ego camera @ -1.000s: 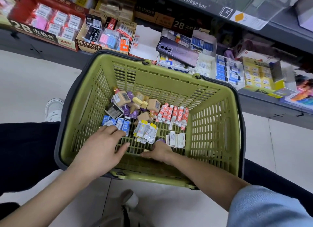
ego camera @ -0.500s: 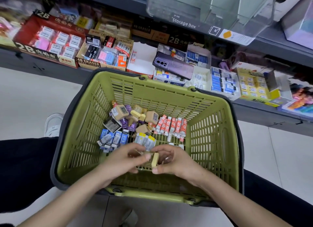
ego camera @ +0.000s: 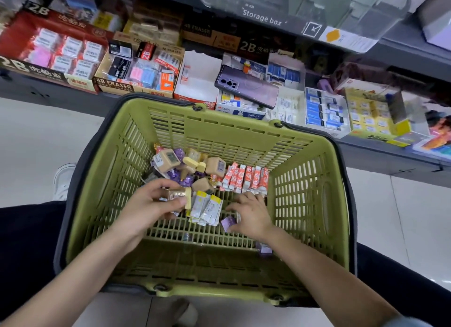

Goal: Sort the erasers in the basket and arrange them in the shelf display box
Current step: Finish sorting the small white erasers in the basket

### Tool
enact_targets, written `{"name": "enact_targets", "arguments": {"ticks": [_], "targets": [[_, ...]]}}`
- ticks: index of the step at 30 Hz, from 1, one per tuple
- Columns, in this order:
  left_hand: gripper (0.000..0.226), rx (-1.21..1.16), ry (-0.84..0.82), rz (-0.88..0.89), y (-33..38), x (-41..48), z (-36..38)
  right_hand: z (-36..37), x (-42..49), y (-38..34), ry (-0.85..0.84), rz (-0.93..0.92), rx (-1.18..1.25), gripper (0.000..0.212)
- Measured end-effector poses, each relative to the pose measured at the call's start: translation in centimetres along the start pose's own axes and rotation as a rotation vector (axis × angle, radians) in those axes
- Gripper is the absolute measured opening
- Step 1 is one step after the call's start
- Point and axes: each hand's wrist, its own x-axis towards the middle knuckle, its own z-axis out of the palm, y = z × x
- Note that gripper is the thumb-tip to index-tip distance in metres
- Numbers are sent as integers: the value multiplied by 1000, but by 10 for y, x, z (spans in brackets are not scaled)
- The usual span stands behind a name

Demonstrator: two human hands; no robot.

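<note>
The erasers (ego camera: 216,167), small glossy-wrapped blocks in tan, purple and red-white, lie loose on the slatted floor of the green plastic basket (ego camera: 244,136). Sorting is in hand: the left hand (ego camera: 148,207) grips a tan eraser (ego camera: 179,194), the right hand (ego camera: 252,215) seems to pinch a purple eraser (ego camera: 228,223), blurred. Next, group like with like before filling the cardboard display box (ego camera: 196,84) on the shelf (ego camera: 380,156)
</note>
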Motion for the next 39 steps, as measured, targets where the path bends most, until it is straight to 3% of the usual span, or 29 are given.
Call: {"name": "enact_targets", "arguments": {"ticks": [6,16,18,22,24,30,39], "targets": [[29,-61,6,-22,4,3,4,13,11,-3,-100,-51,-161,57],[29,-100,49,-38,1,6,2,4,-3,9,-4,-135,-42,49],[29,-96,59,-27,-1,7,0,-5,-13,7,5,-96,67,51],[23,-49,114,11,-6,4,-4,-24,-28,5,27,142,691,47],[21,-14,145,21,-10,1,-7,-24,-34,3,85,203,835,48],[21,43,156,-55,-20,-16,-17,-19,-55,-14,116,268,997,41],[20,0,135,-6,-14,-14,-26,-42,-22,-29,279,232,961,37]]}}
